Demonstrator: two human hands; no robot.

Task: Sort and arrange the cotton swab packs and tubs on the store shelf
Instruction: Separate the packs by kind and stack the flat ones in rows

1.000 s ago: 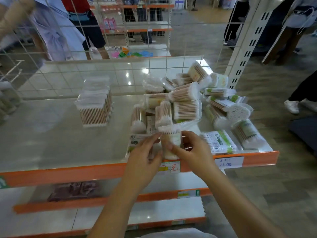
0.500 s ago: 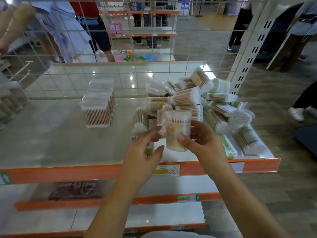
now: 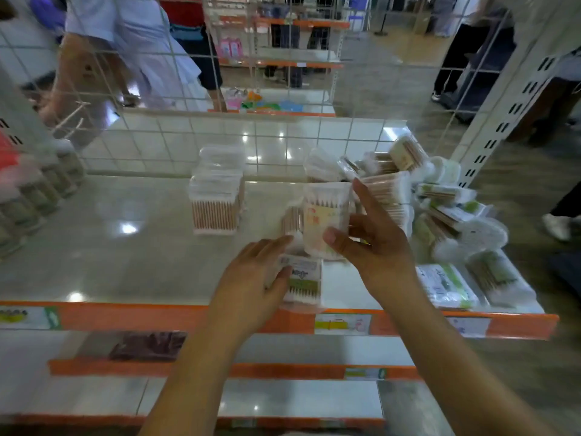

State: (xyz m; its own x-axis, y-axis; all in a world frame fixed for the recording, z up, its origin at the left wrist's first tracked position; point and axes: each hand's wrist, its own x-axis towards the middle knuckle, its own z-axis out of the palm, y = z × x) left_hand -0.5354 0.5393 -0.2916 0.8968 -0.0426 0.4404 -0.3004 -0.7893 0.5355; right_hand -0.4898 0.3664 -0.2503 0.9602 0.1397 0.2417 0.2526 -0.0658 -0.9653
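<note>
From the head camera, we see the right hand [image 3: 375, 247] has carried the round tub [image 3: 327, 223] higher and further back than half a second ago, when it sat lower, nearer the shelf's front edge. The thumb presses the tub's near side and the fingers reach round its right and far side, the index finger pointing up. The left hand [image 3: 251, 284] has dropped from beside the tub to the flat pack [image 3: 303, 280] at the front of the shelf [image 3: 125, 247], its fingers relaxed and resting on the pack's left edge; whether they grip it we cannot tell, since motion blur smears that spot.

The tub is a clear upright cylinder, wooden-stemmed swabs showing near the top, with a pale yellow and orange label across its middle. It is held above the shelf, just left of the heap [image 3: 418, 199].

We count one tub in hand, one flat pack under the left hand, and one tidy row of square packs [image 3: 217, 196] standing well to the left. The heap on the right holds many tubs and green-labelled packs tumbled together, too blurred for us to count. One more flat pack [image 3: 446, 286] lies at the front right.
</note>
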